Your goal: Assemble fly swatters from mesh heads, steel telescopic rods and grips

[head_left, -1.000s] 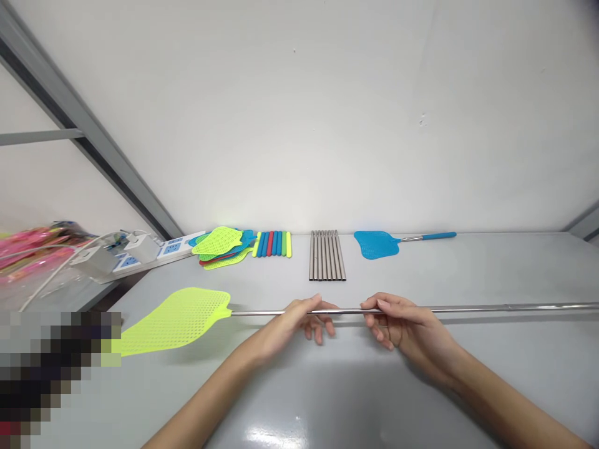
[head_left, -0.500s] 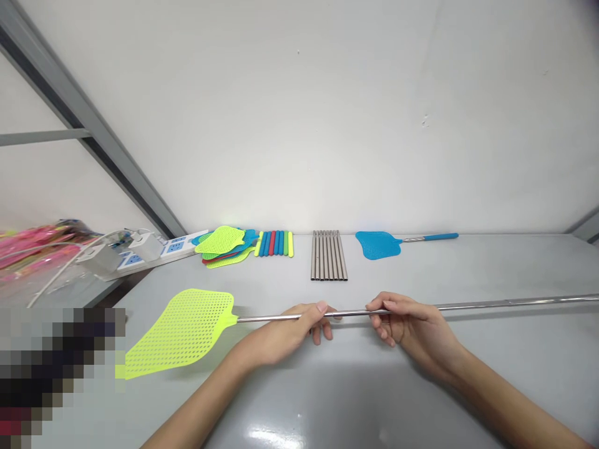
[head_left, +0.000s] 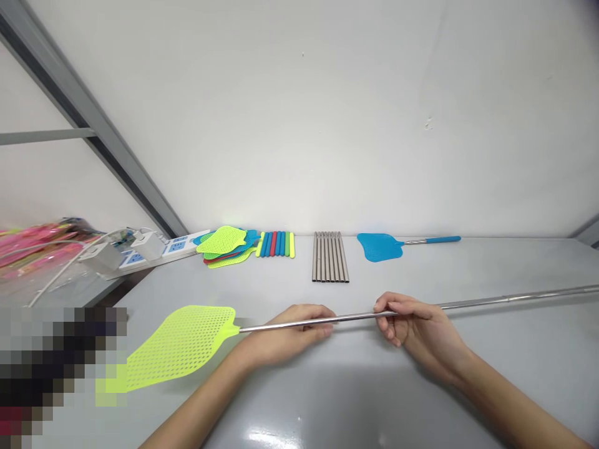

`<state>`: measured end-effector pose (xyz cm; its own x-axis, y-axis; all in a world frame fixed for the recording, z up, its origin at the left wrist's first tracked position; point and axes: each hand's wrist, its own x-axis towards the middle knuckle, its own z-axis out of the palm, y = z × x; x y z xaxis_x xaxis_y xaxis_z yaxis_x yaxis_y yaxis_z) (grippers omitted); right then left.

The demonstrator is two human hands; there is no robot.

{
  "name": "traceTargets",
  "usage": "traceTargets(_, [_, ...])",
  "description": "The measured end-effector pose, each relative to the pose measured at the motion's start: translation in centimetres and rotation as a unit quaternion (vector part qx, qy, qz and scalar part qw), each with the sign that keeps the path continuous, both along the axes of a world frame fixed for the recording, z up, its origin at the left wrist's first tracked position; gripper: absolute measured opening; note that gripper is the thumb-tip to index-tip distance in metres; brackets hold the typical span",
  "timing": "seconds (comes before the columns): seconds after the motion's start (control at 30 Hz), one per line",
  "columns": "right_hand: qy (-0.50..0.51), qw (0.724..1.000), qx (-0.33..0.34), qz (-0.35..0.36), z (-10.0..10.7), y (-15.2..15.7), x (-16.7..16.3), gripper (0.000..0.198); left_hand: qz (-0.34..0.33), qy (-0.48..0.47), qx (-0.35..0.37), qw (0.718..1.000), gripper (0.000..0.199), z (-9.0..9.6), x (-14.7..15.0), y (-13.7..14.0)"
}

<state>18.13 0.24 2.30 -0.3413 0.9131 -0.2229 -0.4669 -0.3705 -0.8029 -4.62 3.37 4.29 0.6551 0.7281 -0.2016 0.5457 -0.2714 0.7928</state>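
Note:
A fly swatter with a yellow-green perforated head (head_left: 187, 346) and a long extended metal rod (head_left: 358, 317) lies across the view, its rod running out past the right edge. My right hand (head_left: 414, 321) pinches the rod between thumb and fingers, right of the middle. My left hand (head_left: 290, 337) is beneath the rod near the swatter head, fingers stretched out and thumb apart; the rod passes over it without being gripped. Part of the swatter head at the left is hidden by a blurred patch.
On the grey table (head_left: 365, 386), several swatter heads (head_left: 222, 243) lie piled beside a row of coloured handles (head_left: 276, 244) and several metal tubes (head_left: 330, 257). A blue fly swatter (head_left: 381, 247) lies behind. Left are a power strip (head_left: 180, 246) and pink bagged items (head_left: 37, 246).
My left thumb and fingers have opened off the rod. The swatter head has dropped a little nearer, and the rod's right end has risen. My right hand keeps its pinch.

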Motion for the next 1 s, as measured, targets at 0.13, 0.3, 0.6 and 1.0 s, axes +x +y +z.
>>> traceTargets(0.13, [-0.002, 1.000, 0.006, 0.013, 0.2, -0.1, -0.1, 0.020, 0.044, -0.064, -0.039, 0.996, 0.036, -0.6, 0.4, 0.6])
traceTargets(0.3, [0.000, 1.000, 0.004, 0.009, 0.1, 0.0, -0.3, 0.020, 0.127, -0.148, -0.086, 0.977, 0.040, -1.7, 0.4, 1.6])
traceTargets(0.6, [-0.007, 1.000, 0.012, 0.015, 0.2, -0.2, -0.4, 0.020, 0.187, -0.147, -0.030, 0.971, 0.035, -2.4, -0.2, 2.5])
traceTargets(1.0, [-0.025, 0.999, 0.020, 0.004, 0.1, -0.1, -0.5, 0.010, 0.028, 0.028, 0.090, 0.995, 0.030, -0.4, 0.7, -0.5])
